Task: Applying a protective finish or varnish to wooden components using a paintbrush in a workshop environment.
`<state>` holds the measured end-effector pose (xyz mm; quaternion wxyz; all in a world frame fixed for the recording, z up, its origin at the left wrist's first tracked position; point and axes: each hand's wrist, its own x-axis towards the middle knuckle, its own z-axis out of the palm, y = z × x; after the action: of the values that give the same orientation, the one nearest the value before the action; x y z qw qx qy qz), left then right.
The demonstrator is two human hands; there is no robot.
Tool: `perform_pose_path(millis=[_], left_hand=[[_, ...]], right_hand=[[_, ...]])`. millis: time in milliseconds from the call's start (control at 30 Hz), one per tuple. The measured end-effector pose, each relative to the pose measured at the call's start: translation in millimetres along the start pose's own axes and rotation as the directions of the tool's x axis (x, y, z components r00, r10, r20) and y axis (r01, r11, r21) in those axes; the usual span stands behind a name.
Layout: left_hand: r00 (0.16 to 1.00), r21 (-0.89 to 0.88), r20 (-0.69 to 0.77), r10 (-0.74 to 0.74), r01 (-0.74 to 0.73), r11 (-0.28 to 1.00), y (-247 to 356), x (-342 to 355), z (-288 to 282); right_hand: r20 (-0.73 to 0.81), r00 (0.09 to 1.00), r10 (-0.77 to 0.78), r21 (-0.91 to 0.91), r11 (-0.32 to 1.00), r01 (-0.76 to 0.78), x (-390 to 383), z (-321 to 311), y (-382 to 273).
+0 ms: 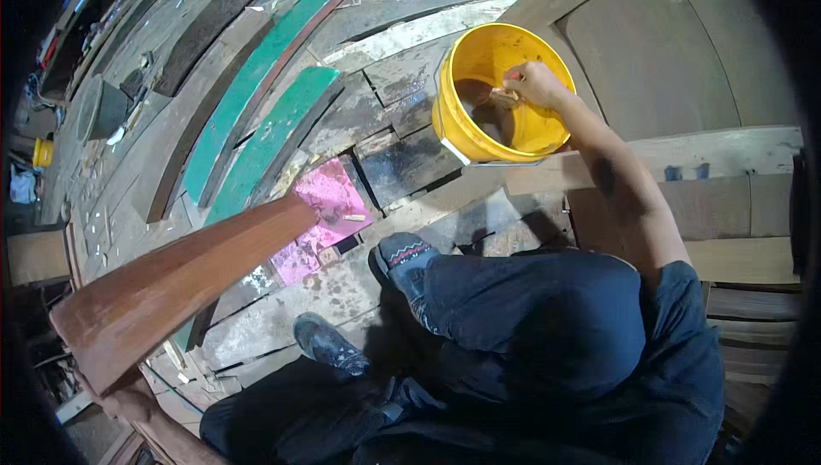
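My right hand point(543, 85) reaches into a yellow bucket point(445, 119), closed on what looks like a paintbrush point(505, 97), with a tan lower part and a bit of red by the fingers. Brownish liquid point(483, 110) shows in the bucket's bottom. At the lower left, my left hand point(132, 401) grips the near end of a reddish-brown wooden board point(188, 273), its fingers partly hidden underneath. The board slants across, with its narrower far end over a stained pink sheet point(333, 196) on the floor.
Green-painted planks point(278, 127) and dark curved timbers point(214, 20) lie at the left and back. Wooden panels point(650, 46) stand at the right. A grey container point(103, 106) and scattered scraps sit far left. My shoes point(329, 341) rest on the gapped plank floor.
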<state>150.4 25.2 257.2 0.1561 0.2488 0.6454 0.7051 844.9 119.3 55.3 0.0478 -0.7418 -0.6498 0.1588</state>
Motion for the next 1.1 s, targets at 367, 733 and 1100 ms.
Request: perform_pose_path(millis=[367, 733, 1100], left_hand=[[0.995, -0.157, 0.06, 0.084, -0.074, 0.985, -32, 81, -155], [0.888, 0.193, 0.311, 0.338, -0.407, 0.893, -38, 14, -183], [0.752, 0.462, 0.619, 0.227, -0.583, 0.668, -31, 27, -174]], right_hand=[[0.336, 0.93, 0.15, -0.563, 0.823, 0.071, 4, 25, -5], [0.303, 0.947, 0.11, -0.265, 0.964, -0.027, 30, -5, -19], [0.022, 0.99, 0.139, -0.422, 0.899, -0.117, -4, -51, -51]])
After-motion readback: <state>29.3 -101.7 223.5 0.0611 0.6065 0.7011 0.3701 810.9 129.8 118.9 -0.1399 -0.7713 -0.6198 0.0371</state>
